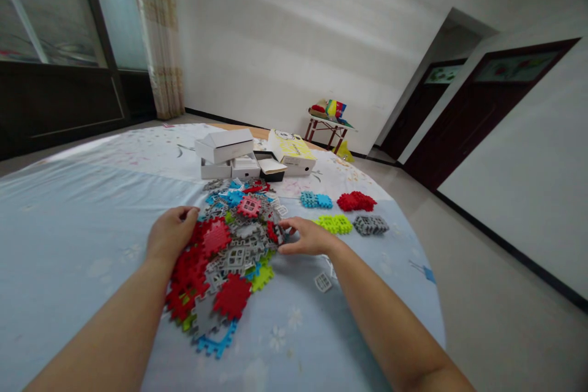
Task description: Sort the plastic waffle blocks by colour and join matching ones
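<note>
A heap of toothed plastic building tiles (229, 251), red, grey, blue and green, lies on the pale blue cloth (82, 239) in front of me. My left hand (169, 234) rests on the heap's left edge with fingers curled onto red tiles. My right hand (307, 237) pinches a small piece at the heap's right edge; I cannot make the piece out. Sorted little stacks lie to the right: blue tiles (316, 200), red tiles (356, 201), green tiles (335, 224) and grey tiles (370, 225). One small grey window piece (322, 282) lies alone by my right forearm.
White boxes (225, 153) and a yellow-topped box (291, 152) stand at the back of the cloth. A small red-legged table (329, 125) with colourful things stands by the far wall. Dark doors (463, 116) are on the right; bare floor (482, 294) lies beside the cloth's edge.
</note>
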The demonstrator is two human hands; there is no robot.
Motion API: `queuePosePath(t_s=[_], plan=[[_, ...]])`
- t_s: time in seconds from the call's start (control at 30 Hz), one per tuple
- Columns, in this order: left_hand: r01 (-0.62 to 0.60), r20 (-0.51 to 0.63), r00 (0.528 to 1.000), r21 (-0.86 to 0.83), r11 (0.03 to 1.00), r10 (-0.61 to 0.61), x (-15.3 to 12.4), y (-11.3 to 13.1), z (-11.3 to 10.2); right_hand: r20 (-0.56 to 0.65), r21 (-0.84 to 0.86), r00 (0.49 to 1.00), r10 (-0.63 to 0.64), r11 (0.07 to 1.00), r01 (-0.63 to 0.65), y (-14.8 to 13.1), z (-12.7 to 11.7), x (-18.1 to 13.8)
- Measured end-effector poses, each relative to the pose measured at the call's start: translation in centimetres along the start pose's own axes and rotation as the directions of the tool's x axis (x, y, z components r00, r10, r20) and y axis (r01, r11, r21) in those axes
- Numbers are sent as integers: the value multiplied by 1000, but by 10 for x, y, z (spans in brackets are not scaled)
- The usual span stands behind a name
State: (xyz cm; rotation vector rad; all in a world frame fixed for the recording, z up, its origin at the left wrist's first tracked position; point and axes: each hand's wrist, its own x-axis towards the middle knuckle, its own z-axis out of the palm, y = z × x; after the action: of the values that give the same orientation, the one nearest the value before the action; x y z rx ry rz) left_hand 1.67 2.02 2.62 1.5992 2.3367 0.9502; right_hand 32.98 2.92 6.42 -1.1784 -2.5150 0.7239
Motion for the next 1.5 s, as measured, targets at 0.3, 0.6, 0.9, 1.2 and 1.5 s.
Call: queuePosePath(t_s=[0.3,0.6,0.9,1.2,1.5], plan=[[-24,36,999,-4,1000,24,-2,3,-3,-53,-12,993,-106,994,106,-6,8,-8],[-16,22,1000,5,1000,16,-1,3,-4,-147,70,987,-60,995,71,-15,19,-6],[-6,63,998,62,998,2,4,0,-3,-228,102,972,-59,991,84,-12,25,-6],[-12,54,998,95,995,7,8,-2,-2,-509,123,842,179,983,-134,34,-13,-40],[3,102,995,141,990,-18,12,-4,-1,-705,-47,531,470,716,-697,99,-41,-120]])
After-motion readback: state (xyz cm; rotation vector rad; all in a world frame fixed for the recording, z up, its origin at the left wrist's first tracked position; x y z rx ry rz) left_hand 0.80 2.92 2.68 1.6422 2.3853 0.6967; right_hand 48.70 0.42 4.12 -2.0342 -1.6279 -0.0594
